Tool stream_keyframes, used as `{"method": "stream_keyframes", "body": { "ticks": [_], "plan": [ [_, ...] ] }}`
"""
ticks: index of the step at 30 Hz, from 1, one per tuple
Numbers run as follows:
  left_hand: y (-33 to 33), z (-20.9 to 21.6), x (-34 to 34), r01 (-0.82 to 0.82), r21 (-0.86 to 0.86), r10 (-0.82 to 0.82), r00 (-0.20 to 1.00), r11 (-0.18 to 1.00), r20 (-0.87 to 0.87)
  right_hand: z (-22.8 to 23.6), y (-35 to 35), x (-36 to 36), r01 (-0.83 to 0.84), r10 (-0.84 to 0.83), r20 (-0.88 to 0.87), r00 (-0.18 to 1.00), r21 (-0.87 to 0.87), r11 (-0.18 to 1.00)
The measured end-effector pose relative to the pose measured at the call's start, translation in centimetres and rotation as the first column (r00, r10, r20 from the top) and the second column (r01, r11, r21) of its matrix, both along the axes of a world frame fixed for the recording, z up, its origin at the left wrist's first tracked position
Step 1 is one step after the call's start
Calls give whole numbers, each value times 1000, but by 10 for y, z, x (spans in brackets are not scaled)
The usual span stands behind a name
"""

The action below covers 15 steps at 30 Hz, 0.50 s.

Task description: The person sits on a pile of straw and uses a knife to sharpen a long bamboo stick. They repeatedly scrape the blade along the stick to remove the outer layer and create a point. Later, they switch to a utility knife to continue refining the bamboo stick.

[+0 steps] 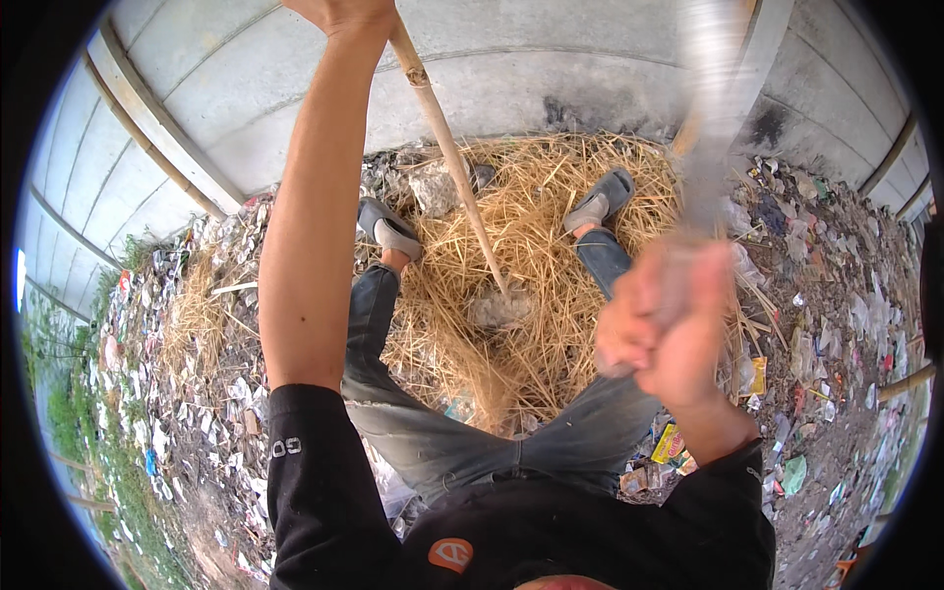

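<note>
- Two hands are engaged, well apart: the left hand (pixel 339 12) at the upper edge of the view, the right hand (pixel 669 315) over the right side of the straw-like bed (pixel 560 246).
- Left hand: partly cut off by the view; judged clamped on the bamboo pole (pixel 447 152), which emerges beside it.
- Right hand: fingers wrapped around the handle of a long tool (pixel 710 118), held upright. Motion blur hides its form; it is probably a blade, and it stands apart from the pole.
- Pole location: tilted, running down from the left hand to the middle of the bed, its foot at a grey stone (pixel 500 309), apparently touching it. Both sandalled feet stand either side, near the bed's far edge.
- Done: pole set up and steadied, tool in hand. Loose pale strips lie thickly around; whether they came off such poles cannot be determined.
- Outstanding: the pole's visible length is in one piece, with no split or notch noted, so work on that stretch is judged not yet done. Its top end is out of view and cannot be assessed.
- Overall: judged mid-operation, not complete.
</note>
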<state>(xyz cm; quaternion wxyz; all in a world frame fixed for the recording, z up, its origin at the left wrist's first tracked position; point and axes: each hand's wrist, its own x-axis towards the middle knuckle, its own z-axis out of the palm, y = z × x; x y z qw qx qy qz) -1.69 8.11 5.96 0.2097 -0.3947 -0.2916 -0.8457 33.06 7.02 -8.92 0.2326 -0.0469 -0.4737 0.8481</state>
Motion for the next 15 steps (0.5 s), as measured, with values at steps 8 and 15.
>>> {"method": "stream_keyframes", "body": {
  "ticks": [8,15],
  "plan": [
    [-21,-10,-3,-15,-121,11,999,993,-39,44,13,25,171,-186,130,974,121,978],
    [-12,-4,8,-111,-116,101,991,987,-88,-34,-23,-14,279,-266,-84,960,243,929]
  ]
}}
